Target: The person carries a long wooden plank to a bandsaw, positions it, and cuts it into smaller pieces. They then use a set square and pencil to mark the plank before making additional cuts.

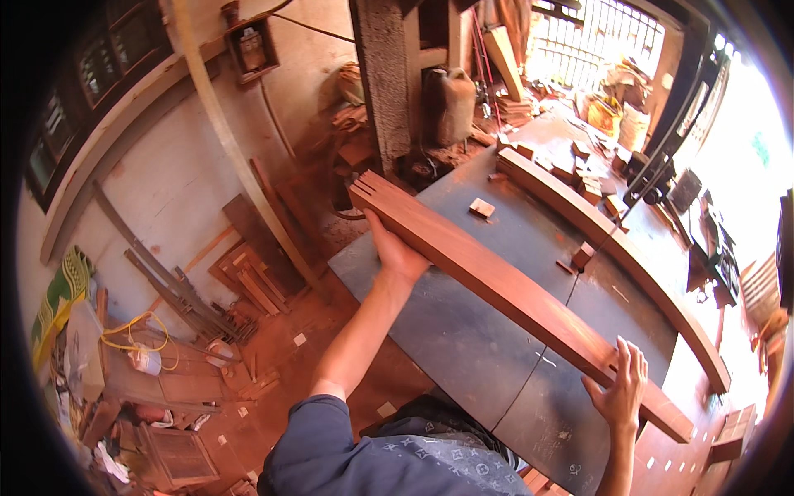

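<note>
Holding a long reddish wooden beam [496, 283] slantwise across the middle of the frame, from just left of top centre down to the lower right. It's above a dark metal tabletop [430, 318], with its slotted upper-left end poking out past the table's edge. Left hand [399, 250] is near that slotted end, palm snug against the beam and thumb up along its side; the other fingers are hidden behind the wood, but it looks like a proper grip. Right hand [622, 382] is down at the lower right, touching the beam near its other end, fingers mostly straight and thumb held apart from them. Can't tell how hard that one is squeezing, if at all.

Right of centre, a second long piece of wood [653, 270] lies on the table and looks curved through this fisheye. Between the two there's a pale little block [482, 207] near top centre and a small reddish block [582, 255] further right. Loose offcuts [589, 188] are scattered at the upper right, beyond the second piece. Dusty jerrycan [455, 107] up top, pale pole [225, 132] leaning at the upper left.
</note>
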Tool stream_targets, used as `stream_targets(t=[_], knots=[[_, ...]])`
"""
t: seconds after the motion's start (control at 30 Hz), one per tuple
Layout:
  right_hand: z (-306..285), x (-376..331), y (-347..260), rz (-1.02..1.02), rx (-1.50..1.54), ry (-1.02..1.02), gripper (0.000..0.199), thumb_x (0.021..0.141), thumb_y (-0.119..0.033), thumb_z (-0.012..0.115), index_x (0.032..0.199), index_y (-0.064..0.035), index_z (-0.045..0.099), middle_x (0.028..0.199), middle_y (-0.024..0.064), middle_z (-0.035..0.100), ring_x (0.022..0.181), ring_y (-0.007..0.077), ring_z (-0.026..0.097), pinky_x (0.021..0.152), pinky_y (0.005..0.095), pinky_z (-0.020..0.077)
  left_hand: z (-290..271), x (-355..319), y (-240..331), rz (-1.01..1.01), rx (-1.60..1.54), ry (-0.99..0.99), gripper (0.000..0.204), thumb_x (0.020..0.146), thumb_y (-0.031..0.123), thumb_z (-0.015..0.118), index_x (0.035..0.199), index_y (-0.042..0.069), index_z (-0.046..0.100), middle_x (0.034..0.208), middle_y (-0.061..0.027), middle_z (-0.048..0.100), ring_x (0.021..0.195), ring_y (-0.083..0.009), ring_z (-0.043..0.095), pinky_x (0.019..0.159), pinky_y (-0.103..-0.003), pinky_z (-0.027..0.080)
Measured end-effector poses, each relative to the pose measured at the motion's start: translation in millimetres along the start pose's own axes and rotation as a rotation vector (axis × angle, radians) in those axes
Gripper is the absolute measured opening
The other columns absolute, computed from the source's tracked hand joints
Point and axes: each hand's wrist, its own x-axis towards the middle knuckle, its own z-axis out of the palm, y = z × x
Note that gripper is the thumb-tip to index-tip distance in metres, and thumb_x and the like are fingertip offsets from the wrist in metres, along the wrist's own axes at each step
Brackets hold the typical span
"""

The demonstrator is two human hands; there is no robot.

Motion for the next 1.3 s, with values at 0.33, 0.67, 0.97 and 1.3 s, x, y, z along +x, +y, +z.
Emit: stream_targets(t=[0.33,0.67,0.97,1.3], knots=[[41.4,26.7,8.2,0.152,-0.041,0.12,0.09,0.05,-0.048,0.1,0.119,-0.003,0.063,0.106,0.0128,0.066,0.102,0.0344,0.064,0.091,0.0463,0.05,15.4,-67.5,-106.6,-0.356,0.223,-0.211,0.09,0.098,0.081,0.051,0.157,0.013,0.043,0.152,-0.0044,0.051,0.137,-0.0224,0.052,0.122,-0.047,0.034],[34.6,-41.1,116.6,0.213,-0.106,0.114,0.088,0.041,-0.038,0.102,0.112,-0.0018,0.064,0.106,0.016,0.067,0.101,0.0408,0.064,0.089,0.0496,0.0521,12.3,-33.3,-123.7,0.604,1.498,-0.854,0.036,0.085,0.016,0.088,0.116,0.006,0.075,0.107,-0.0125,0.076,0.088,-0.0292,0.074,0.076,-0.038,0.058],[33.6,-98.9,143.8,0.736,-0.269,0.482,0.072,0.096,-0.058,0.075,0.129,0.0055,0.066,0.123,0.0232,0.067,0.121,0.0344,0.062,0.107,0.0468,0.0461,24.6,-17.9,-148.2,0.507,1.72,-1.054,0.012,0.087,0.007,0.082,0.097,0.003,0.077,0.09,-0.0149,0.075,0.081,-0.0346,0.073,0.071,-0.042,0.058],[21.8,-184.5,202.6,1.67,1.219,0.416,0.06,0.095,-0.068,0.071,0.106,-0.0087,0.071,0.092,0.0021,0.073,0.078,0.0152,0.061,0.073,0.0332,0.0487,-21.7,-13.0,-152.4,0.39,1.564,-0.92,0.009,0.088,0.004,0.083,0.092,0.0,0.075,0.081,-0.017,0.073,0.065,-0.0331,0.068,0.06,-0.035,0.052]])
